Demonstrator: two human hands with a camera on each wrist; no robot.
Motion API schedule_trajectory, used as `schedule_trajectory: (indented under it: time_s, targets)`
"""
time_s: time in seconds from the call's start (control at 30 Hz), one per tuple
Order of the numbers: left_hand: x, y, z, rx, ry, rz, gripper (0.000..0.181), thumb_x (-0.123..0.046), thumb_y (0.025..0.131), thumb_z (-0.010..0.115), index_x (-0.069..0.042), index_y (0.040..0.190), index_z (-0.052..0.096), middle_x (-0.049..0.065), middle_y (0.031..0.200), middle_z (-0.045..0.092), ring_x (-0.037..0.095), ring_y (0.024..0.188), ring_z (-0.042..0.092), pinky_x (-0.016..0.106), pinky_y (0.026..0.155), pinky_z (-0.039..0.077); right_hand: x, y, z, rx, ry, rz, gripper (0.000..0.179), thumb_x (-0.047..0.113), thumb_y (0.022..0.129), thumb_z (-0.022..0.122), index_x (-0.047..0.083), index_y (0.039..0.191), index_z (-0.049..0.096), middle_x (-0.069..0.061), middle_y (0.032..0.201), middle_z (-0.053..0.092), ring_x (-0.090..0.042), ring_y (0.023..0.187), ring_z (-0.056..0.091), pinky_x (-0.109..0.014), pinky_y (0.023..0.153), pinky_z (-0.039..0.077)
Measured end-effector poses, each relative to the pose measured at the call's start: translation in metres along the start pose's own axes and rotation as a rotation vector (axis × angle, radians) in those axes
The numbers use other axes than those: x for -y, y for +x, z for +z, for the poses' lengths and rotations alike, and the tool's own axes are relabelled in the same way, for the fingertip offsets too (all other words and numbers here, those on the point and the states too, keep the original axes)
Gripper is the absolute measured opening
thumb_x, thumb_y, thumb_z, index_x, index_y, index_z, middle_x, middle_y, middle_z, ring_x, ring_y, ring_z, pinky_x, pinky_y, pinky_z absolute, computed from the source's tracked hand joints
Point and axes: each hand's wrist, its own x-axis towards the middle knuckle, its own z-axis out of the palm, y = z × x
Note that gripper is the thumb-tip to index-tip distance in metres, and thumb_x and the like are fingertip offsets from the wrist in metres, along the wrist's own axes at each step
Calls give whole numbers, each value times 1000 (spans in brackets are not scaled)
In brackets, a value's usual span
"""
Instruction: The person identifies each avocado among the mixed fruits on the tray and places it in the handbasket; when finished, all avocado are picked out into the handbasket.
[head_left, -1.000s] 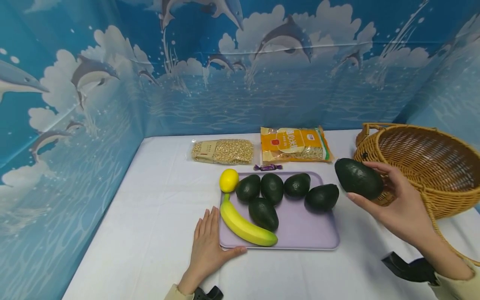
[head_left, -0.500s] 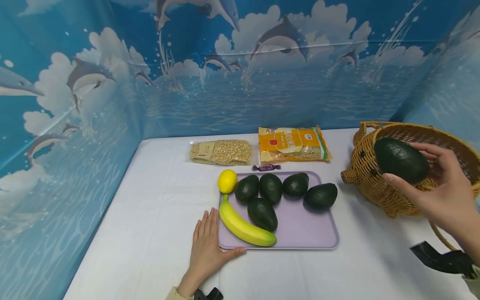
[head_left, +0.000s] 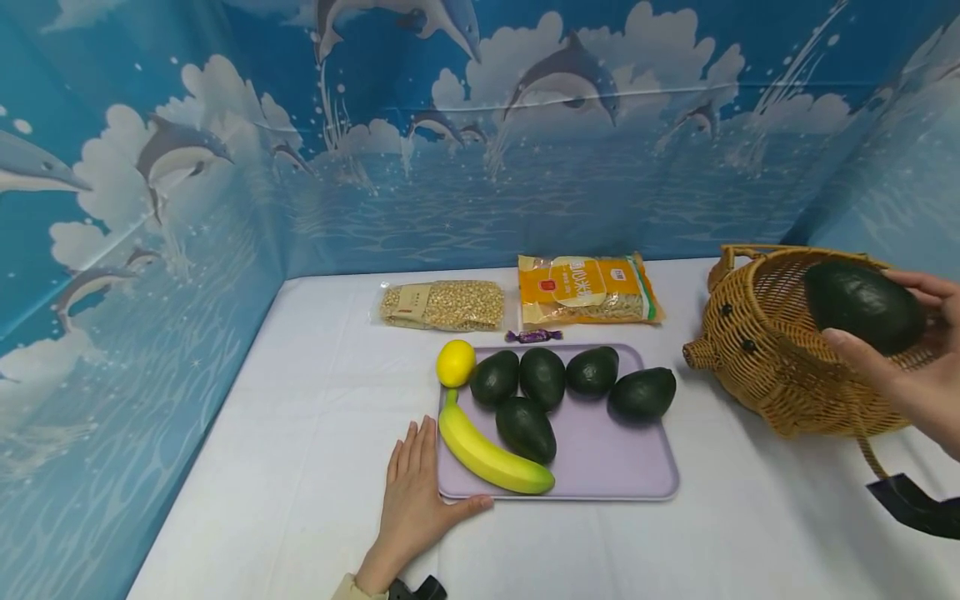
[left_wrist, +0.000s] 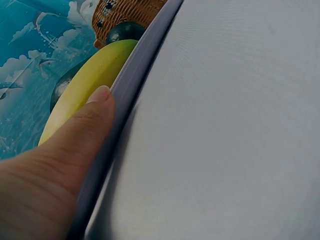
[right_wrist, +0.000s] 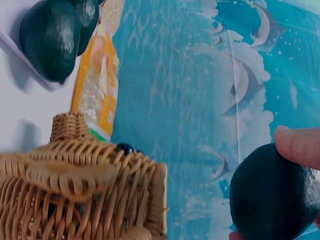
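Surface: a white cloth (head_left: 300, 433), lightly creased. Room: a blue backdrop (head_left: 450, 208) printed with dolphins, clouds and water encloses the rear and both sides, with visible folds.

On the cloth, at centre, lies a lilac tray (head_left: 600, 462) bearing a banana (head_left: 491, 454), a lemon (head_left: 455, 364) at the rear left corner and five dark avocados (head_left: 527, 429). Behind it lie a purple sweet (head_left: 533, 336), a clear grain bag (head_left: 461, 304) and an orange packet (head_left: 588, 290). To the right stands a pig-shaped wicker basket (head_left: 783, 396), snout towards the tray.

The left hand (head_left: 415, 496) rests at the tray's near left corner, fingers extended, grasping nothing; its thumb lies along the near rim. The right hand (head_left: 928, 383) grasps the raised avocado (head_left: 864, 307) between thumb and fingers. In the head view this fruit overlaps the basket's mouth; the right wrist view shows it apart from the wicker.
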Motion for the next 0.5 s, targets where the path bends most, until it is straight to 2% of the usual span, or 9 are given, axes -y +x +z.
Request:
schedule_trajectory:
  time_s: [0.07, 0.13, 0.23, 0.37, 0.5]
  targets:
    - [0, 0, 0, -1, 2, 0, 125, -84, 65, 54, 1, 150, 18, 15, 155, 18, 29, 143, 7, 44, 113, 4, -5, 2, -1, -22, -6, 18, 69, 6, 84, 70, 17, 144, 39, 31, 109, 33, 14, 90, 34, -16, 79, 29]
    - [0, 0, 0, -1, 5, 0, 125, -85, 65, 54, 1, 150, 19, 15, 155, 19, 29, 143, 7, 45, 113, 4, -20, 6, 0, -47, -1, 19, 69, 3, 83, 70, 18, 143, 40, 30, 111, 35, 13, 92, 35, -15, 85, 32]
    - [-1, 0, 0, 5, 2, -6, 125, -85, 65, 53, 0, 150, 18, 14, 155, 18, 28, 143, 6, 44, 113, 3, -67, 14, 3, -76, -50, 1, 73, 4, 81, 73, 25, 143, 42, 31, 116, 36, 14, 91, 36, -13, 84, 33]
    - [-1, 0, 0, 3, 1, -4, 125, -85, 65, 53, 0, 150, 19, 14, 155, 18, 28, 143, 7, 45, 113, 3, -131, 30, 6, -85, -69, -12, 79, 6, 77, 78, 35, 141, 42, 26, 126, 38, 12, 85, 39, -12, 74, 33]
    - [-1, 0, 0, -4, 0, -3, 125, -84, 65, 54, 0, 150, 19, 14, 155, 18, 28, 143, 7, 44, 113, 3, -154, 41, 5, -88, -54, -11, 80, 5, 75, 79, 34, 140, 43, 22, 128, 39, 11, 83, 41, -8, 67, 34]
